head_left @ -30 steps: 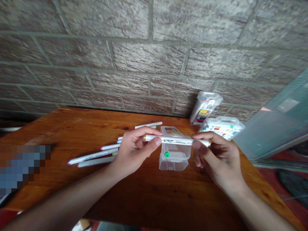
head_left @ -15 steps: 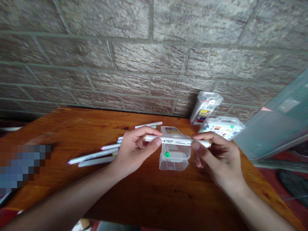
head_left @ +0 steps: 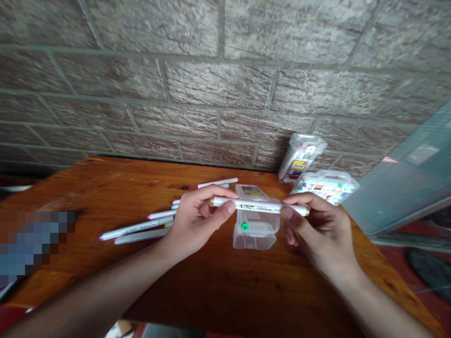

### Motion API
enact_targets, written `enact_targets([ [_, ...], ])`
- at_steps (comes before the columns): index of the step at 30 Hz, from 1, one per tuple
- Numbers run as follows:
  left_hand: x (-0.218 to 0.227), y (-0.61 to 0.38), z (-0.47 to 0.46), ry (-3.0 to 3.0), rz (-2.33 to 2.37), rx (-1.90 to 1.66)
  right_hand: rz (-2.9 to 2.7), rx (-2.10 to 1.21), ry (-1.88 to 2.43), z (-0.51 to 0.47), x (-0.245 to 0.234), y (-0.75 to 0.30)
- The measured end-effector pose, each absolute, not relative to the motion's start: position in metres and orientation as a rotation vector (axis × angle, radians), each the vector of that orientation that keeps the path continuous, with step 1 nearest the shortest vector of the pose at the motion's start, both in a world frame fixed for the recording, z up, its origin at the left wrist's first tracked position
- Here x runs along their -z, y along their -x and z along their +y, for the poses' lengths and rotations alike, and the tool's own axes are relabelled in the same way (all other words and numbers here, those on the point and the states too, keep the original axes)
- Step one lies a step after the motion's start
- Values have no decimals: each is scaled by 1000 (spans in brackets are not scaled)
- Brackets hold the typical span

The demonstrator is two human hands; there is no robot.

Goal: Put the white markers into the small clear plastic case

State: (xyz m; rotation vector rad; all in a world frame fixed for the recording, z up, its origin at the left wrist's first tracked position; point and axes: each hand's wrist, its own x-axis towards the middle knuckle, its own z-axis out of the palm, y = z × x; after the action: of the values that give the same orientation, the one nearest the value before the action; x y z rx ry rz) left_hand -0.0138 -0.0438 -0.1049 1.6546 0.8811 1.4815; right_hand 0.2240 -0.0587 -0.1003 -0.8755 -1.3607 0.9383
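A white marker (head_left: 259, 206) with yellowish-brown ends is held level between my two hands. My left hand (head_left: 199, 218) pinches its left end between thumb and fingers. Closed on the right end is my right hand (head_left: 319, 227). Printed black lettering on the barrel faces me. Behind and below the marker stands a clear plastic case (head_left: 255, 241), its lid up and a green-ended marker (head_left: 244, 226) inside. Several loose markers (head_left: 137, 227) lie to the left, partly covered by my left hand and forearm.
Two clear cases of markers stand at the back right, one upright (head_left: 301, 157) and one wider with a handle (head_left: 327, 185). A brick wall (head_left: 218, 84) borders the wooden table (head_left: 116, 188) behind. A pixelated patch (head_left: 35, 244) covers something at the left edge.
The marker has rolled slightly, so its printed lettering sits a little differently. Both hands and the other things stay in place.
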Motion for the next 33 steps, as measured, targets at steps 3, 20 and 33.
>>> enact_targets([
  [3, 104, 13, -43, -1658, 872, -1491, -1367, -937, 863, -59, 101, -224],
  [20, 107, 14, -42, -1537, 844, -1419, -1318, -1037, 846, -58, 104, -226],
  [33, 119, 18, -38, -1370, 662, -1419, -1187, -1133, 798, -56, 101, -226],
])
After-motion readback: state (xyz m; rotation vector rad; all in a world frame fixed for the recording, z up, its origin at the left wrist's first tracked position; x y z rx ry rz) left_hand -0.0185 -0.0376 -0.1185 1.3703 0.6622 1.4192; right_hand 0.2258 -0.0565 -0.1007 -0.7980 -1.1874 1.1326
